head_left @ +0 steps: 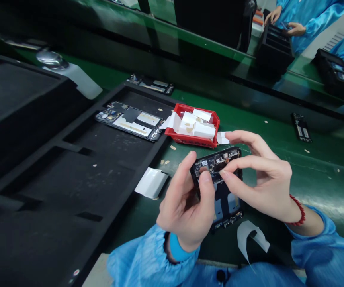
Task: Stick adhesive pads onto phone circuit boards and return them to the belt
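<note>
My left hand (186, 209) is closed around the left side of an opened phone (227, 201), its thumb lying over the circuit board. The phone is tilted, with its bare board at the top and a black and grey area below. My right hand (264, 185) pinches thumb and index finger together at the board's right part. Anything between those fingertips is too small to make out. The other fingers of that hand stretch towards a white paper piece (223, 138) beside a red bin (194, 141). White backing papers (204, 129) fill the bin.
Left, a large black foam tray (100, 171) carries an opened phone (133, 121); another phone (155, 85) lies behind. A folded white paper (151, 182) and a curled strip (251, 235) lie nearby. Far right is a small phone part (301, 127). Co-workers in blue sleeves (329, 22) handle black trays beyond.
</note>
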Available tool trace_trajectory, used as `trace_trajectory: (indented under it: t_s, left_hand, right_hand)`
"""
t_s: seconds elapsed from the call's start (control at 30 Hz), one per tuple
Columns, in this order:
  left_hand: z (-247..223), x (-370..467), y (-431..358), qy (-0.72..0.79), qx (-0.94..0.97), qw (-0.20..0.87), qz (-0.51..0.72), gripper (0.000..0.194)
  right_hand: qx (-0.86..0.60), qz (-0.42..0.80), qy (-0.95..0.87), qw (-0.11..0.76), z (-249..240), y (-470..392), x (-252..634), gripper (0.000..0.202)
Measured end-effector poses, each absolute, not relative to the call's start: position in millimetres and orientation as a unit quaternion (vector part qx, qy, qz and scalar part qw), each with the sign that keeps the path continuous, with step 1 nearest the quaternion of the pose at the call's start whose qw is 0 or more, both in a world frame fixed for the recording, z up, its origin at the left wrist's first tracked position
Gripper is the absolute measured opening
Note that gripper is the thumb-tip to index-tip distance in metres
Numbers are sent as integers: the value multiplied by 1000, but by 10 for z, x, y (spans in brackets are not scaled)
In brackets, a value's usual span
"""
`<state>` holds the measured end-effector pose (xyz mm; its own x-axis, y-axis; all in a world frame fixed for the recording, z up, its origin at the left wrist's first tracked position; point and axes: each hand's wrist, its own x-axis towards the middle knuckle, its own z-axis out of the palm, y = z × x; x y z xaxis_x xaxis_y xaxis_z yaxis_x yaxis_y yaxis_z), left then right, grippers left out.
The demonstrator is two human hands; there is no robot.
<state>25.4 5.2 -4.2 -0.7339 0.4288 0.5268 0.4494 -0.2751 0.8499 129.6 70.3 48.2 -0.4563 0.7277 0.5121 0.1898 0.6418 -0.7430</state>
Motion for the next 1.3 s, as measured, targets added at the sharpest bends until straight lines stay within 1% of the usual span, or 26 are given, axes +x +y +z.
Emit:
trace_trajectory:
  t_s: [0.17, 0.47, 0.6, 0.77, 0.9, 1.03, 1.3]
  left_hand:
    - [-27, 265, 45, -610, -352, 3, -710, 30]
    - [-31, 255, 45, -602, -357, 13, -714, 34]
    - [-26, 258, 43, -592, -353, 12, -725, 31]
    - [-23, 266, 46, -567, -371, 10, -735, 50]
    - [-20, 273, 58, -570, -365, 38, -735, 53]
    - [-22, 267, 61, -563, -360, 37, -743, 57]
    - [22, 262, 68, -559, -343, -2, -755, 44]
  right_hand:
    - [-287, 320, -786, 444, 467, 674, 1287, 13]
    - [-285, 344, -780, 438, 458, 675, 1283, 14]
    - [-286, 344, -773, 449, 449, 650, 1266, 16]
    - [-288, 357, -760, 461, 434, 617, 1251, 16]
    - [-287, 366, -755, 462, 438, 611, 1249, 16]
    - [-282, 374, -751, 466, 448, 615, 1239, 16]
    - [-279, 368, -751, 472, 436, 612, 1226, 15]
